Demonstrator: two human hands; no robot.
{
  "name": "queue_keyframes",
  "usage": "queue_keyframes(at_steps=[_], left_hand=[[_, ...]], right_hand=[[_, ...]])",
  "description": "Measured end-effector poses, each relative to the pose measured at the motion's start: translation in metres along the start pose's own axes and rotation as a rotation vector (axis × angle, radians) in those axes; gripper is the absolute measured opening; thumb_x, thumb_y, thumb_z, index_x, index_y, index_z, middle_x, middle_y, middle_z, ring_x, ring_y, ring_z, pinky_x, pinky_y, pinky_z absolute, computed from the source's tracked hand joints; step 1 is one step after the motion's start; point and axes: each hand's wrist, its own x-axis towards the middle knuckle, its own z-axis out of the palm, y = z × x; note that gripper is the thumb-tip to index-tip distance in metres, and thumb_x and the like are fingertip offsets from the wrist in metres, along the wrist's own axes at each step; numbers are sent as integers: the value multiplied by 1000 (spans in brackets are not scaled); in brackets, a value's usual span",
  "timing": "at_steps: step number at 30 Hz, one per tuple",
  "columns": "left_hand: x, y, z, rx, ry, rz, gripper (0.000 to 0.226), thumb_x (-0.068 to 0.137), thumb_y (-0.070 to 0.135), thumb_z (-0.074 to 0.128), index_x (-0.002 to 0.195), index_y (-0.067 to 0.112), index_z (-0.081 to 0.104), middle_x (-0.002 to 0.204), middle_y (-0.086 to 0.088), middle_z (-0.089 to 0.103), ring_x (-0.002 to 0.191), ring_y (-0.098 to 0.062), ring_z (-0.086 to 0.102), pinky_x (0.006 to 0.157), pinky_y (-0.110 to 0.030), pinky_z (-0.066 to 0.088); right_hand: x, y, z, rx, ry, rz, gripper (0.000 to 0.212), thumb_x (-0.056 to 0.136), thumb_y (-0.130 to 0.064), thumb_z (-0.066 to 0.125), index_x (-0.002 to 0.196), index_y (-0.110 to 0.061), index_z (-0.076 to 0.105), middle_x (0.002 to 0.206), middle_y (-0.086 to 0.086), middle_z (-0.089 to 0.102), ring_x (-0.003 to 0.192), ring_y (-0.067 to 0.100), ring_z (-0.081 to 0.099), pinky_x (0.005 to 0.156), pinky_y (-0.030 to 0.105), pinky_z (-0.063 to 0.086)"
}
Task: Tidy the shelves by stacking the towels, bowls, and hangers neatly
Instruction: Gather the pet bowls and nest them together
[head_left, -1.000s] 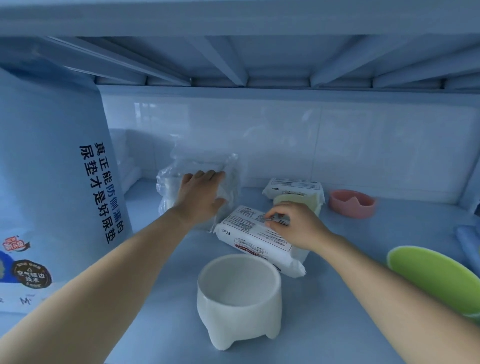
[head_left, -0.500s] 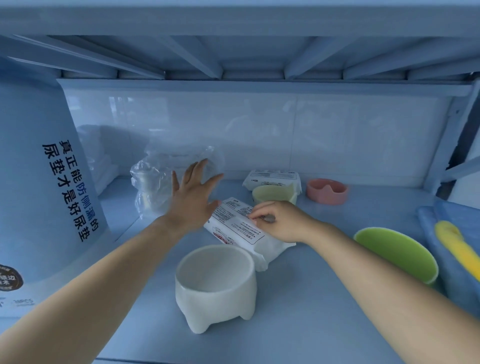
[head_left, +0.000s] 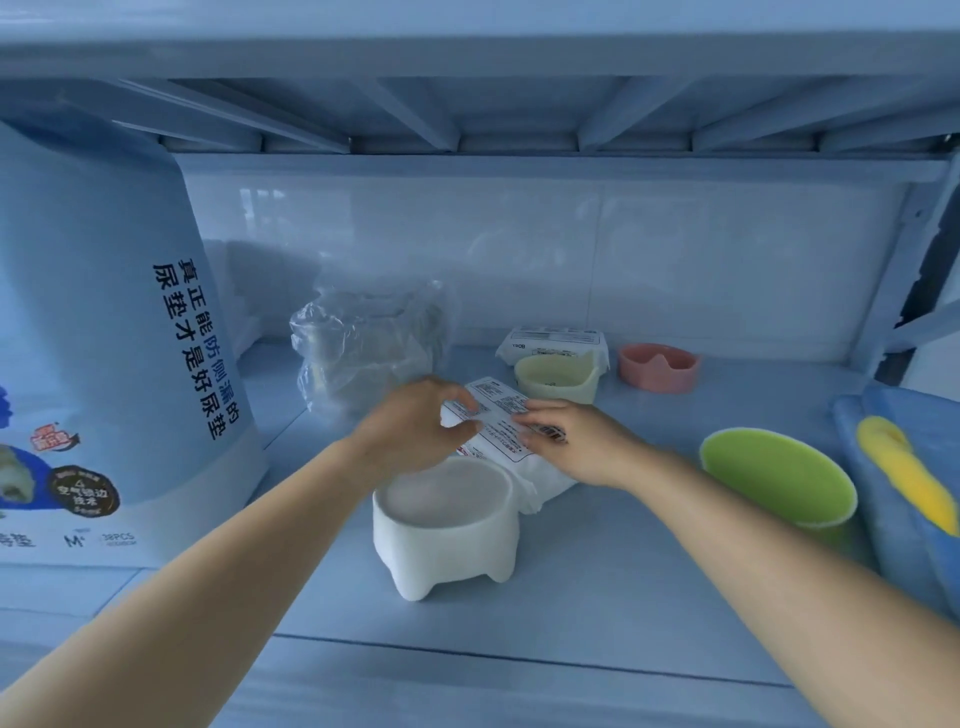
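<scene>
On the shelf (head_left: 623, 597), a wipes pack (head_left: 506, 447) lies just behind a white bowl (head_left: 447, 519). The left hand (head_left: 415, 423) pinches its left edge; the right hand (head_left: 576, 441) rests flat on top, fingers straight. A green bowl (head_left: 774, 480) sits to the right.

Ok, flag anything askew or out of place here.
The near wipes pack lies diagonally, unlike the far wipes pack squared to the back wall. White bowl, yellow bowl, pink bowl and green bowl stand scattered, unstacked.

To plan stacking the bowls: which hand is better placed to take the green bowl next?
Probably the right hand: the green bowl stands on its side, nothing between; the left hand grips the wipes pack.
</scene>
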Motion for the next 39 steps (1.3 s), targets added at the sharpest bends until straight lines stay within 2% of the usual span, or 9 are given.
queue_keyframes(at_steps=[6,11,15,18,20,24,30,33,39], left_hand=[[-36,14,4,-64,-137,-3,44,73,61,59,108,36,60,114,17,54,112,-8,51,87,-21,38],[-59,11,-4,-62,-213,27,54,71,66,59,115,35,56,125,13,51,113,-8,47,91,-23,38],[-77,2,-17,-54,-244,45,45,77,64,54,111,36,60,118,13,50,111,-9,48,94,-26,40],[-95,-6,-24,-120,-205,131,25,86,50,53,102,35,64,106,11,57,99,-12,56,88,-30,46],[-108,-11,-26,-137,-168,194,27,86,49,54,106,33,63,107,11,60,97,-9,57,86,-30,47],[-124,-21,-23,-15,-112,274,48,75,54,65,119,38,57,122,22,55,114,-1,49,90,-27,45],[-136,-33,-21,35,-89,319,59,73,38,70,127,39,47,131,22,46,115,-4,46,77,-20,43],[-140,-34,-23,123,-28,312,56,69,34,67,122,40,49,125,23,51,108,-7,51,68,-21,41],[-147,-37,-32,80,62,241,51,70,37,67,119,41,54,121,23,58,100,-12,59,71,-26,48]], right_hand=[[-26,-16,13,12,130,90,33,90,-33,58,121,-23,61,141,-4,46,123,11,48,102,22,36],[-52,-40,20,-56,353,12,17,88,-18,61,101,-15,72,116,-1,65,105,19,60,88,34,48],[-78,-61,28,-128,373,-96,16,85,-14,63,98,-15,73,112,-2,67,106,17,61,89,29,47],[-94,-74,34,-124,332,-136,18,84,-15,63,98,-18,72,110,-5,68,104,14,61,89,29,48],[-103,-81,39,-99,306,-135,22,81,-15,64,102,-18,70,111,-7,67,104,9,60,90,22,45],[-115,-86,46,-76,246,-96,43,72,-19,71,115,-20,62,122,-13,56,110,2,51,91,11,38],[-121,-91,57,-60,251,-64,55,71,-16,74,123,-24,56,130,-16,50,117,1,47,88,12,37],[-121,-96,63,-39,263,-71,57,71,-14,75,124,-24,55,131,-15,50,117,3,48,92,20,43],[-121,-102,67,-10,306,-73,66,73,-17,76,132,-24,47,135,-15,46,121,4,46,96,30,46]])
